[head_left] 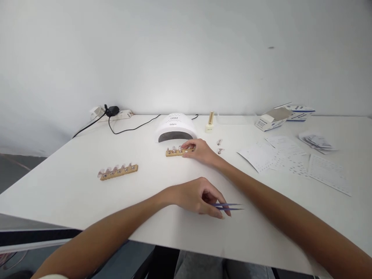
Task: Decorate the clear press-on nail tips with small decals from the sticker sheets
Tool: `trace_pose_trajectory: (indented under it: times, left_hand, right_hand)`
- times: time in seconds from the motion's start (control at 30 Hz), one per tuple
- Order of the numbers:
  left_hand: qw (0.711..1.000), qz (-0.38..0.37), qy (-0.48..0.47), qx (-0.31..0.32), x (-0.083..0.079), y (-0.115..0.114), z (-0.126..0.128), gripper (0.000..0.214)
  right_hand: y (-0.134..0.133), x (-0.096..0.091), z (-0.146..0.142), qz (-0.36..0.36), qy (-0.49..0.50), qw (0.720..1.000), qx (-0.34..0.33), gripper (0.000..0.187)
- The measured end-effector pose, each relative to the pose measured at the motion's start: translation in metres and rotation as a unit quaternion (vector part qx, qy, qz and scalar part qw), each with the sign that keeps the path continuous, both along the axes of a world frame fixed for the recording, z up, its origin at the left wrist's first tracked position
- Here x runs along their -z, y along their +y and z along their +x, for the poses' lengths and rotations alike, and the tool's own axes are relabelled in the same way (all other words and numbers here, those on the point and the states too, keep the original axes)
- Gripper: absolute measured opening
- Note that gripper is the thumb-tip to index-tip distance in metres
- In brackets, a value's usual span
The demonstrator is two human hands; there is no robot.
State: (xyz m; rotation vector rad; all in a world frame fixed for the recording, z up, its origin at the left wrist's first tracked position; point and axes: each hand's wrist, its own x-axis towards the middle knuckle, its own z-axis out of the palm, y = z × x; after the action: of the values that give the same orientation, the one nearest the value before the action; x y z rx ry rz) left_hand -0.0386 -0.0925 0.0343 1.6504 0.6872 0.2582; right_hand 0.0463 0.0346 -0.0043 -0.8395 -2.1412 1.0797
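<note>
My left hand is closed around purple-blue tweezers, whose points face right and stand slightly apart above the white table. Farther back, my right hand closes its thumb and fingers around the right part of a yellowish nail-tip stand. Several clear nail tips on silver bases stand upright on its left part; the spots under my fingers are partly hidden. Just to the right of that hand lie two loose clear nail tips, an upper nail tip and a lower nail tip.
A white nail lamp sits behind the stand, beside a nail polish bottle. A second stand with several nail tips lies at left. An open box, printed sheets and a power strip lie farther out.
</note>
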Motion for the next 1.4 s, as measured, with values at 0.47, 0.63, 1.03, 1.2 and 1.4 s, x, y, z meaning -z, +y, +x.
trace_pose_trajectory:
  times: [0.47,0.63,1.03,1.2,1.4]
  left_hand:
    - [0.998,0.003,0.052,-0.041,-0.007,0.002,0.001,0.034]
    - [0.987,0.003,0.065,-0.148,-0.01,0.007,-0.003,0.034]
    - [0.962,0.02,0.064,-0.266,-0.016,0.018,-0.004,0.029]
    - [0.958,0.017,0.086,-0.272,-0.011,0.021,-0.005,0.03]
    - [0.956,0.025,0.104,-0.272,-0.011,0.022,-0.005,0.028]
  right_hand:
    - [-0.003,-0.068,0.103,0.045,0.003,0.998,0.033,0.028]
    - [0.012,-0.067,0.184,0.077,0.029,0.965,0.25,0.041]
    - [0.022,-0.049,0.262,0.104,-0.075,0.911,0.392,0.04]
    - [0.03,-0.053,0.293,0.062,-0.155,0.892,0.42,0.03]
    - [0.037,-0.046,0.306,0.015,-0.235,0.87,0.432,0.022]
